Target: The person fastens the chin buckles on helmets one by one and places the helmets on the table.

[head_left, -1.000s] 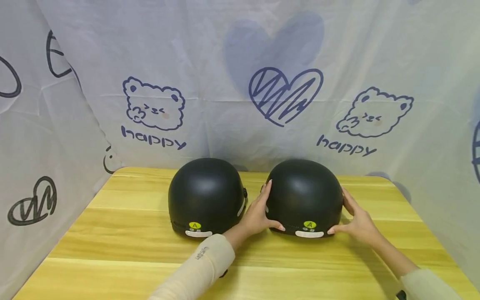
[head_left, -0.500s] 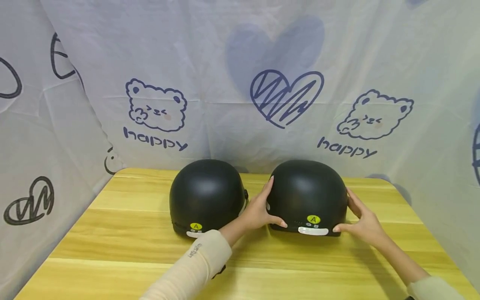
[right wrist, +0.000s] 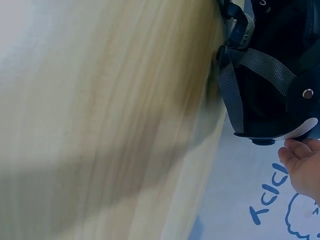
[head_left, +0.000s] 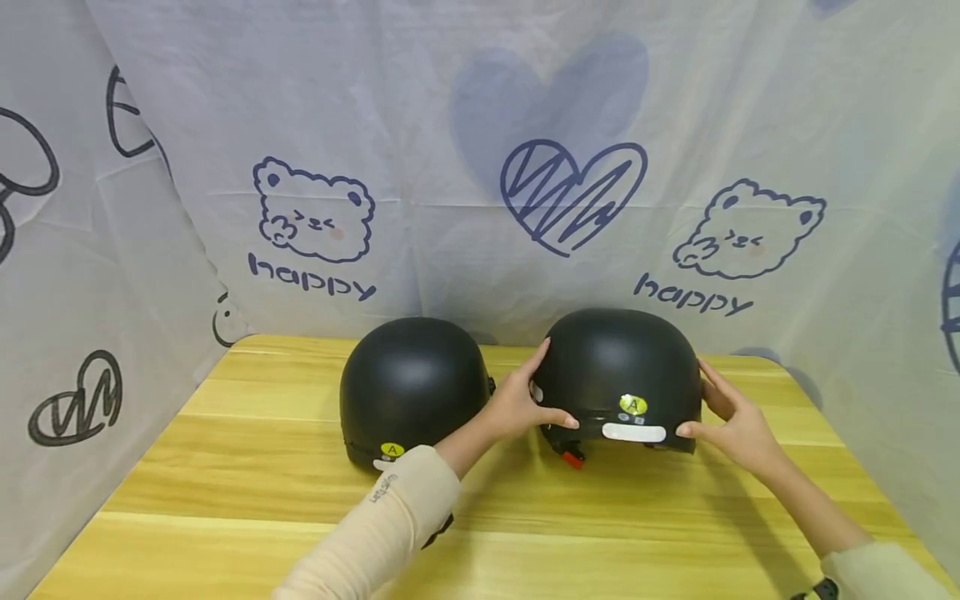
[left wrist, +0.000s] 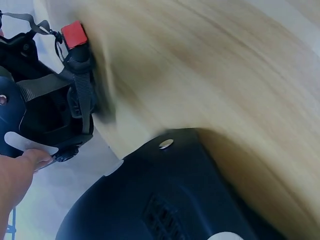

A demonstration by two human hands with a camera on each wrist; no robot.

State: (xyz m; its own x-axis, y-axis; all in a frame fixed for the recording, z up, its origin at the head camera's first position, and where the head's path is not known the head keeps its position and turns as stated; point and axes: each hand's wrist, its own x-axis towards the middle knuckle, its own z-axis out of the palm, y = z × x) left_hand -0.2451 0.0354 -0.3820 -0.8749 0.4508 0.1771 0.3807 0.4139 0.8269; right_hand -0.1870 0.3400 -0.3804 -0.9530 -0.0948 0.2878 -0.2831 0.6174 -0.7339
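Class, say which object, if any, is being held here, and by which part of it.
The black helmet on the right, by its opposite sides, between the left hand and right hand.

In the head view, the table point(head_left: 570, 546) offers passage at lower centre; the held helmet point(head_left: 618, 358) blocks centre right, the standing helmet point(head_left: 411, 387) centre left, a sleeve point(head_left: 375, 529) lower left.

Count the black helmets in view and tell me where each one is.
2. One helmet sits on the wooden table, on the left in the head view; the other helmet is to its right, held between the left hand and the right hand.
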